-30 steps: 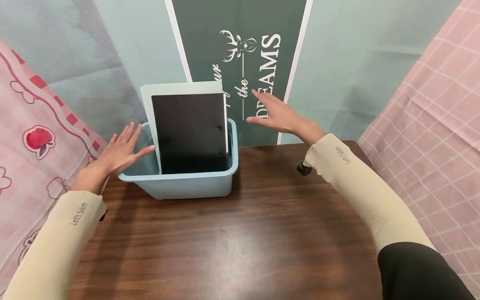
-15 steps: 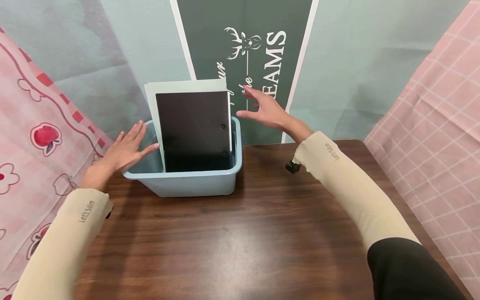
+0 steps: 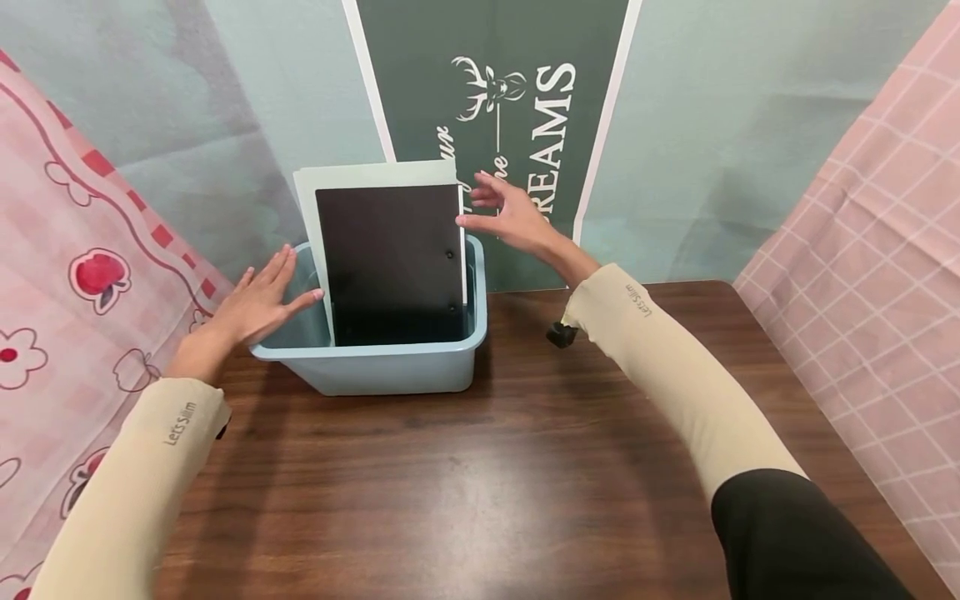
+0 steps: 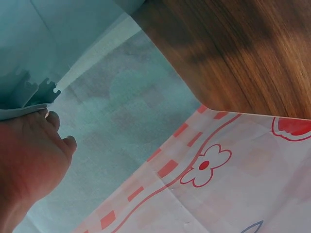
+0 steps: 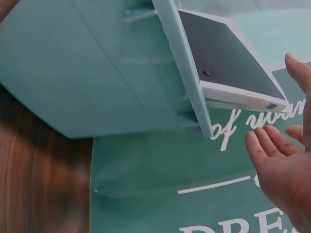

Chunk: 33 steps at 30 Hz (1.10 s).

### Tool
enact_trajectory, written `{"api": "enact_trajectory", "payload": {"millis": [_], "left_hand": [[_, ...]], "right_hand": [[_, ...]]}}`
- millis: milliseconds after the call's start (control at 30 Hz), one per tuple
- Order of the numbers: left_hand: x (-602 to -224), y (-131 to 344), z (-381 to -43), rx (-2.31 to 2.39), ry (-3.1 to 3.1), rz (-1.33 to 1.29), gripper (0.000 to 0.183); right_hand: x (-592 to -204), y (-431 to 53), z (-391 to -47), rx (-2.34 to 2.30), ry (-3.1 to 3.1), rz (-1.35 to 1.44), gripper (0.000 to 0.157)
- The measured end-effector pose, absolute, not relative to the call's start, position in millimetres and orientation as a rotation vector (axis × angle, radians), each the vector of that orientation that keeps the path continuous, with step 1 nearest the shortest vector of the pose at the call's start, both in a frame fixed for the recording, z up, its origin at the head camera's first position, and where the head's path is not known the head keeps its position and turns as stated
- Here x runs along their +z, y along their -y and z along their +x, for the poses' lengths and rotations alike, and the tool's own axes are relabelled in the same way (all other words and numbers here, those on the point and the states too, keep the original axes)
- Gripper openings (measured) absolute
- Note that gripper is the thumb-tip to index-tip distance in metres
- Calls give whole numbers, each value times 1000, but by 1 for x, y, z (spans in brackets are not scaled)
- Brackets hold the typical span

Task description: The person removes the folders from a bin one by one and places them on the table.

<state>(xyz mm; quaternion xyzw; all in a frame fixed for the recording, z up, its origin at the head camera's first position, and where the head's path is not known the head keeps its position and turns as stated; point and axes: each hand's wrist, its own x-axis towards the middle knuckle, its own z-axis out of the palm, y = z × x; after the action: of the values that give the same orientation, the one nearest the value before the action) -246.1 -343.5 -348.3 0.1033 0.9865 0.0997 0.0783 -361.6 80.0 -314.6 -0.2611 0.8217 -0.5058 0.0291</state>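
A light blue plastic bin stands at the far edge of the wooden table. In it stand upright a black folder and a pale sheet or folder behind it. My left hand lies flat with straight fingers on the bin's left rim; the rim shows above that hand in the left wrist view. My right hand hovers open at the folder's upper right edge, thumb tip at the edge. The right wrist view shows the bin, the folder and my open palm apart from them.
A green banner with white lettering hangs behind the bin. Pink patterned cloth hangs at the left and pink checked cloth at the right. The table's near and right parts hold nothing.
My right hand has moved left, from over the banner to the black folder's right edge. The left hand stays on the bin's rim.
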Motion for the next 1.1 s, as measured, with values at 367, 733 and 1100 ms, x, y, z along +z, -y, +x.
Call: {"api": "enact_trajectory", "payload": {"millis": [367,733,1100], "left_hand": [[-349,343,-245,310,-2959,311,100],[-348,344,-244,331,-2948,300,99],[-351,345,-245,364,-2945,301,99]], "right_hand": [[-326,-62,-362,-1698,-2474,-754,82],[-329,-52,-360,-1811,-2451,-697,76],[-329,-44,-353,-1890,-2319,-630,70]]}}
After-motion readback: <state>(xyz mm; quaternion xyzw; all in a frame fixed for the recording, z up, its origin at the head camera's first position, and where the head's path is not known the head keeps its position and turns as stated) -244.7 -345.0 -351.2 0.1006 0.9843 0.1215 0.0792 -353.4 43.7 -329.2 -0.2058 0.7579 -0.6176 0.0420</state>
